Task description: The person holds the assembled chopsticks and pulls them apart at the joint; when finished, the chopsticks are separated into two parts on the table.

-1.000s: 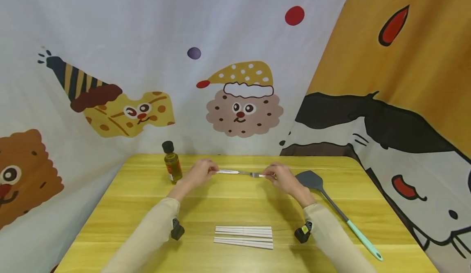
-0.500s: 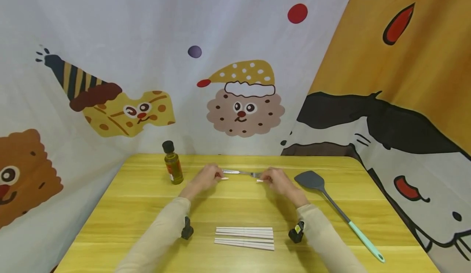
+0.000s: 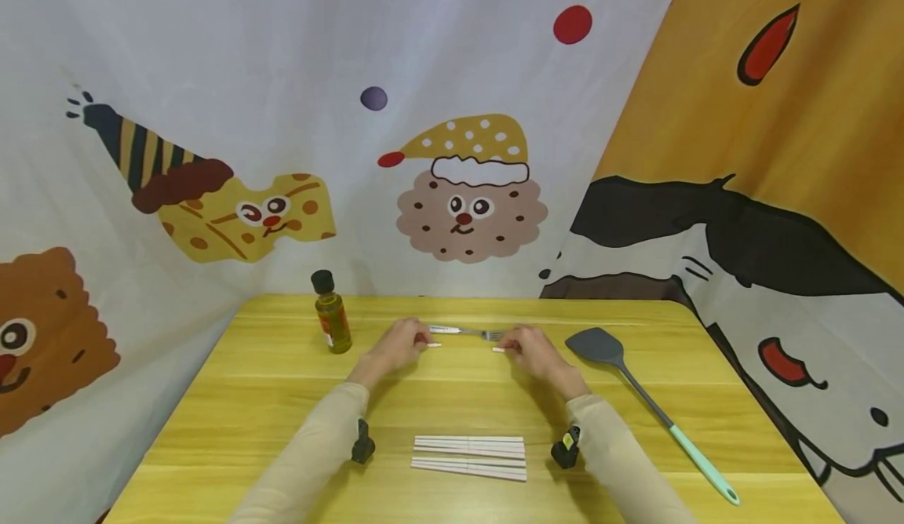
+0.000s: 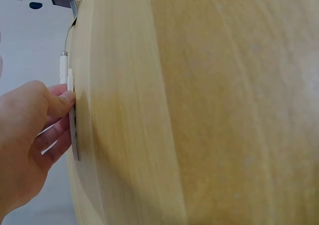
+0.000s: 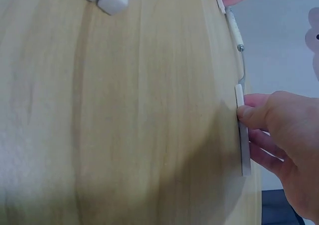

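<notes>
Left hand [image 3: 399,342] pinches one slim pale straight bar [image 4: 75,135], right hand [image 3: 531,349] pinches a second such bar [image 5: 244,140], both just beside the white-handled metal fork [image 3: 449,330] on the yellow wood-grain table [image 3: 247,383].

White sticks [image 5: 243,135], grey-and-mint spatula [image 3: 653,405], beige sleeves [image 3: 311,445]

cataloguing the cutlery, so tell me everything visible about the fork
The white-handled metal fork has faint markings on its handle, a shiny collar, a thin silver neck and tines. It lies crosswise near the far edge of the yellow wood-grain table, handle toward the left hand, tines toward the right hand. The hands seem to hide its ends; contact with either is unclear.
</notes>
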`<state>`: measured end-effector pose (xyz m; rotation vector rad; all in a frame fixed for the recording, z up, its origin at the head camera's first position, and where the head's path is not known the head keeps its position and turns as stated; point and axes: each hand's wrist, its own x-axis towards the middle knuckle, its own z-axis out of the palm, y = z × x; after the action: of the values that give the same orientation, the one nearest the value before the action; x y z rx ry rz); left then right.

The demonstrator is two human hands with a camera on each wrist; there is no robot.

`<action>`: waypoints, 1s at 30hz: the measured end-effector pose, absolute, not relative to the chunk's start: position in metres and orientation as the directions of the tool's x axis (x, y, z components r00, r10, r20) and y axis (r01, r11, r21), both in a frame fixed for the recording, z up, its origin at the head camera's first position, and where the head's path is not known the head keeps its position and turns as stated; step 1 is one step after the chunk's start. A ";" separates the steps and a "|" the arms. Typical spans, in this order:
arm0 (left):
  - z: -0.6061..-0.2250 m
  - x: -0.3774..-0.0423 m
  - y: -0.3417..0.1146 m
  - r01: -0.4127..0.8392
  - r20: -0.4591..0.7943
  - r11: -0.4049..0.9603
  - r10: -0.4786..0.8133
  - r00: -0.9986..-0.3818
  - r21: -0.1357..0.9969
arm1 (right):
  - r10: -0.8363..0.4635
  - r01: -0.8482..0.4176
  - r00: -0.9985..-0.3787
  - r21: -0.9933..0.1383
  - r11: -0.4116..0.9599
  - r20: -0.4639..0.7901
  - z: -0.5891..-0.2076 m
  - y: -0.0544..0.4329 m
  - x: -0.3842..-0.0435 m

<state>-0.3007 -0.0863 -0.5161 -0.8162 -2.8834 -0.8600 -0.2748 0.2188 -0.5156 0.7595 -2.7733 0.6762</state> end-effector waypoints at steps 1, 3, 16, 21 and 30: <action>-0.516 -0.300 -0.086 0.492 0.167 0.709 0.479 -0.862 0.504 | -0.435 -0.520 -0.852 -0.380 0.765 0.291 -0.516 0.219 -0.274; -0.516 -0.300 -0.086 0.485 0.154 0.713 0.479 -0.864 0.506 | -0.433 -0.517 -0.854 -0.385 0.765 0.288 -0.515 0.219 -0.274; -0.506 -0.294 -0.087 0.474 0.141 0.710 0.476 -0.868 0.521 | -0.414 -0.524 -0.848 -0.404 0.750 0.331 -0.494 0.223 -0.271; -0.497 -0.287 -0.090 0.504 0.181 0.710 0.484 -0.856 0.491 | -0.422 -0.523 -0.851 -0.419 0.742 0.313 -0.478 0.222 -0.266; -0.476 -0.266 -0.094 0.564 0.216 0.684 0.530 -0.820 0.462 | -0.464 -0.573 -0.816 -0.375 0.728 0.345 -0.462 0.212 -0.248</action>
<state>-0.2665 -0.0940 -0.4765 -0.9186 -2.8233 -0.8073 -0.2481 0.2118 -0.4620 0.8243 -2.7044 0.6980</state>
